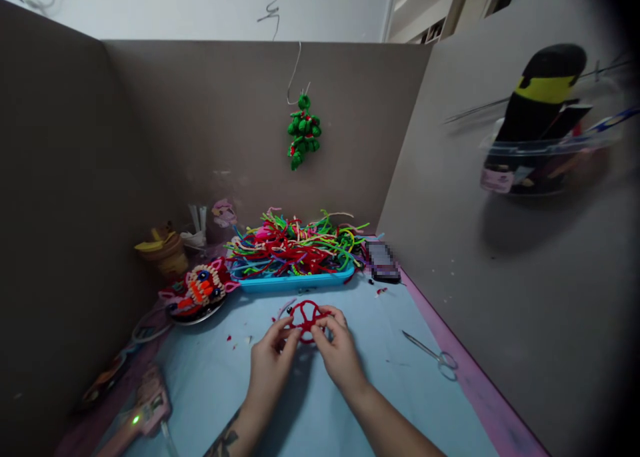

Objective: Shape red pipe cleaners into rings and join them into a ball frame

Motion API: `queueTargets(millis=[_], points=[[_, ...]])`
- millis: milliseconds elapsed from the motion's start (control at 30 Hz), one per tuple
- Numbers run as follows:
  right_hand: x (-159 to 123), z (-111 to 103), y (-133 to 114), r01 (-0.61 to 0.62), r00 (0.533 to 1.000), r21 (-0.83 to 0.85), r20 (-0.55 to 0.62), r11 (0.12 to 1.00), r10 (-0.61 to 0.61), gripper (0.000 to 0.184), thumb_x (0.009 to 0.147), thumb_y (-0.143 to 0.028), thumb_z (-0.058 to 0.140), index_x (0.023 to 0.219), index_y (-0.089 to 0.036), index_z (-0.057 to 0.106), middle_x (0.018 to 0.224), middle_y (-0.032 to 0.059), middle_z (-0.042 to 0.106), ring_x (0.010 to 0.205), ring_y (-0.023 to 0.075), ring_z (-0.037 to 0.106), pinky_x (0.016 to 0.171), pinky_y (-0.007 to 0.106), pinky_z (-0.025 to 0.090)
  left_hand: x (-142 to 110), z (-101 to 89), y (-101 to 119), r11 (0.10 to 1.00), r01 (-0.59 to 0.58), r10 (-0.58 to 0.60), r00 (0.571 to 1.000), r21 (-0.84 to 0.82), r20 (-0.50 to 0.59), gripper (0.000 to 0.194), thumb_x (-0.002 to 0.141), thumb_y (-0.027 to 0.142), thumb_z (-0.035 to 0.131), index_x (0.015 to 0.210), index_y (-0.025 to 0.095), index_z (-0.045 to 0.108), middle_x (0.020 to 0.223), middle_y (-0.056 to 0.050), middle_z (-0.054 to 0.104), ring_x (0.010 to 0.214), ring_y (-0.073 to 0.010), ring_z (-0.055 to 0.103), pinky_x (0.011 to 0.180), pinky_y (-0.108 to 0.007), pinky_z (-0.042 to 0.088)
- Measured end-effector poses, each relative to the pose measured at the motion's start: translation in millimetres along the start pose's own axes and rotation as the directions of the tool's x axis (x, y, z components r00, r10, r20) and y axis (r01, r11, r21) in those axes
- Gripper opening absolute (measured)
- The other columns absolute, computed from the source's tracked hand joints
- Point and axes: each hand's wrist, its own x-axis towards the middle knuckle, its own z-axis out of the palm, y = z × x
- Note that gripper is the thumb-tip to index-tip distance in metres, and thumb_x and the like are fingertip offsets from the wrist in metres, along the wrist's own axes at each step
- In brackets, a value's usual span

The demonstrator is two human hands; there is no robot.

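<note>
Both hands hold a red pipe-cleaner ring (306, 305) with spokes that meet in its middle, a little above the blue table cover. My left hand (273, 350) pinches its lower left side between thumb and fingers. On the right side, my right hand (337, 343) grips it, the thumb near the centre of the spokes. A small dark bead-like thing (289, 309) shows at the upper left of the ring. Just behind, a thin purple strip lies on the table. The fingertips cover parts of the ring.
A blue tray (295, 283) heaped with coloured pipe cleaners (300, 243) stands behind. Scissors (433, 353) lie at right, a phone (383, 260) farther back. At left are a beaded-looking orange figure (203, 287) on a dish and a pink glue gun (150, 403). A green ornament (304, 133) hangs ahead.
</note>
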Motion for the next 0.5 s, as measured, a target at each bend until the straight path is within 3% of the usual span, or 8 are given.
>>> queueTargets(millis=[100, 333, 500], points=[[-1, -1, -1, 0.028, 1.000, -0.036, -0.011, 0.999, -0.028, 0.011, 0.080, -0.023, 0.058, 0.071, -0.021, 0.063, 0.122, 0.0106, 0.053, 0.115, 0.0255, 0.049, 0.097, 0.041, 0.038, -1, -0.6, 3, 1.000, 0.021, -0.021, 1.000, -0.014, -0.016, 0.042, 0.072, 0.041, 0.068, 0.105, 0.015, 0.068, 0.077, -0.006, 0.073, 0.068, -0.0199, 0.066, 0.063, -0.028, 0.049], [0, -1, 2, 0.005, 0.998, 0.006, 0.056, 1.000, -0.005, 0.011, 0.079, -0.023, 0.058, 0.071, -0.021, 0.065, 0.124, 0.0111, 0.054, 0.116, 0.0263, 0.050, 0.097, 0.041, 0.040, 6, -1.4, 2, 0.974, 0.147, -0.125, 0.984, -0.171, 0.129, 0.057, 0.067, 0.044, 0.071, 0.113, 0.010, 0.064, 0.078, -0.010, 0.073, 0.064, -0.0184, 0.062, 0.055, -0.027, 0.047], [0, 1, -1, -0.070, 0.989, 0.019, 0.134, 0.997, 0.067, 0.012, 0.079, -0.024, 0.058, 0.070, -0.020, 0.064, 0.125, 0.0116, 0.053, 0.116, 0.0264, 0.051, 0.096, 0.040, 0.040, 10, -5.5, -1, 0.987, 0.133, -0.126, 0.989, -0.090, 0.074, 0.044, 0.067, 0.043, 0.070, 0.096, 0.010, 0.070, 0.063, -0.006, 0.069, 0.054, -0.0154, 0.057, 0.052, -0.026, 0.044]])
